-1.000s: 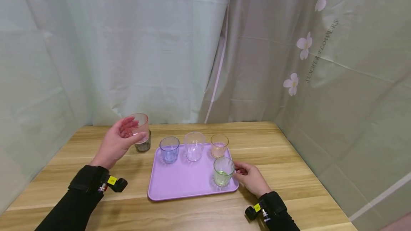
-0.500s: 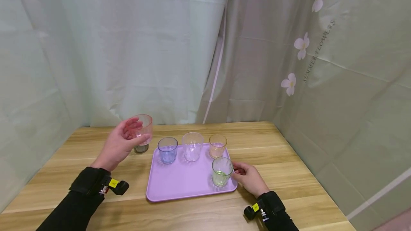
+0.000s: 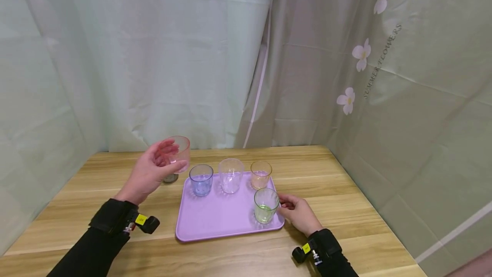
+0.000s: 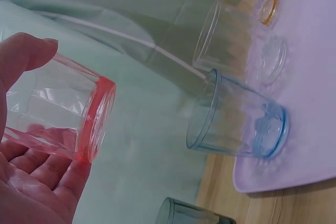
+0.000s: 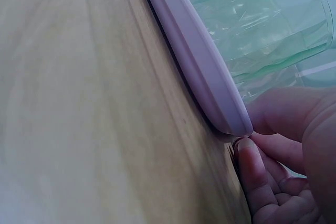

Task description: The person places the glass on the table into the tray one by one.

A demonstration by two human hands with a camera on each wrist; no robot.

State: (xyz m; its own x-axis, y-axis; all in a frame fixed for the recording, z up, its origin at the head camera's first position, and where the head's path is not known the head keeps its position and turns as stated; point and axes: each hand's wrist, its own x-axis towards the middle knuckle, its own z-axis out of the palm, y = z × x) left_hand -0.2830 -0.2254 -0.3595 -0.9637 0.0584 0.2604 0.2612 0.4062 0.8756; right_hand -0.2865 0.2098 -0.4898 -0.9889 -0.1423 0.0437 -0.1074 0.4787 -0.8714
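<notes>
My left hand (image 3: 144, 174) holds a clear pink-red drinking glass (image 4: 58, 95) upright above the table, left of the lilac tray (image 3: 215, 225). Thumb and fingers lie around its side. A grey glass (image 3: 171, 179) on the table is mostly hidden behind it. At the tray's right edge, my right hand (image 3: 301, 215) pinches the rim between thumb and fingers, beside a green glass (image 3: 266, 206). Across the tray's back stand a blue glass (image 3: 201, 181), a clear glass (image 3: 231, 176) and an amber glass (image 3: 261, 176).
The wooden table (image 3: 338, 195) extends around the tray on all sides. A pale curtain (image 3: 173, 54) hangs behind the table's back edge, and a flowered curtain (image 3: 415, 119) closes off the right side.
My left hand has moved a little to the right with the pink-red glass, passing in front of the grey glass towards the tray. My right hand stays at the tray's edge.
</notes>
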